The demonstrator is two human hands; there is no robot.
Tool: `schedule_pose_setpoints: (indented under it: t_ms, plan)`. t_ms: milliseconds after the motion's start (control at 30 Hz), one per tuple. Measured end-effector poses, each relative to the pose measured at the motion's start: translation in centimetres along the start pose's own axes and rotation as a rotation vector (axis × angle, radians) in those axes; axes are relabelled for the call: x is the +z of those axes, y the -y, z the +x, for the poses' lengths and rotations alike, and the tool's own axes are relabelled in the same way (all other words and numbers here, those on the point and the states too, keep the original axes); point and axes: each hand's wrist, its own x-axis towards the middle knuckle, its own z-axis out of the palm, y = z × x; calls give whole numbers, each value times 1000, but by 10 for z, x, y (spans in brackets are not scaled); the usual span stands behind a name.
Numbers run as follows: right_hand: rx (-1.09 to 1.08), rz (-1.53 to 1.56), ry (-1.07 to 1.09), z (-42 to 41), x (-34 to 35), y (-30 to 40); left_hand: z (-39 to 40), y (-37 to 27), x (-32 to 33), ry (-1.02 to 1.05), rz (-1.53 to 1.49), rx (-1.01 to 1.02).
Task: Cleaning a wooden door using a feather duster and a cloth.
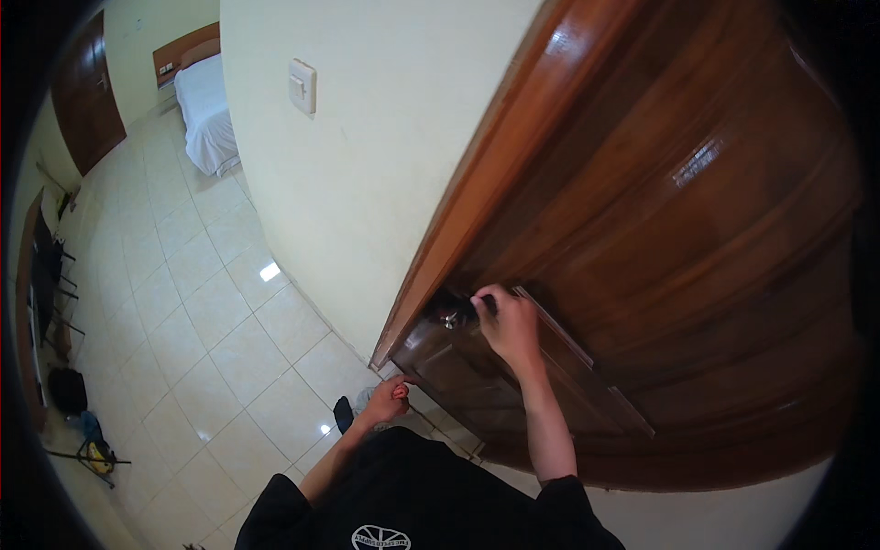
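A dark brown varnished wooden door (660, 254) fills the right side, set against its lighter wooden frame (474, 158). Near the frame a shiny metal lock part (449, 320) shows on the door. My right hand (510, 323) is just right of it, fingers curled with thumb and forefinger together; a dark part shows behind the fingers, and whether they grip it is unclear. Lower down, my left hand (389, 400) is beside the door's edge, its fingers curled and one finger pointing towards the door. I see nothing held in it.
A light switch (302, 86) is on the cream wall (357, 172). Pale tiles (206, 302) cover the floor. A bed with a white sheet (206, 117) and another wooden door (89, 89) stand far off. Along the left are a black bag (67, 390) and thin-legged furniture.
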Motion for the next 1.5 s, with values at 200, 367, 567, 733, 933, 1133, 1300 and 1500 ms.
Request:
schedule_pose_setpoints:
  t_ms: [200, 367, 567, 733, 933, 1133, 1300, 1500]
  plan:
    - [65, 146, -204, -24, -24, 3, -17, -8, 13, -3, 64, 7]
    - [107, 314, -229, -44, -57, 30, -24, -3, 18, -14, 182, -19]
    - [60, 173, -129, -59, -18, 5, -22, -9, 35, 22, 180, 47]
    - [23, 242, -138, -45, -14, 7, -24, -3, 34, 44, 191, 48]
    - [-47, 79, -198, -37, -7, -6, -26, -3, 31, 54, 151, 27]
    - [-27, 86, -297, -20, -16, -11, -29, -2, 22, 45, 207, 34]
    - [-3, 205, -238, -10, -7, -22, -25, -12, 18, 34, 265, 27]
    - [-19, 238, -432, -12, -41, 10, -14, 15, 1, -13, 240, 175]
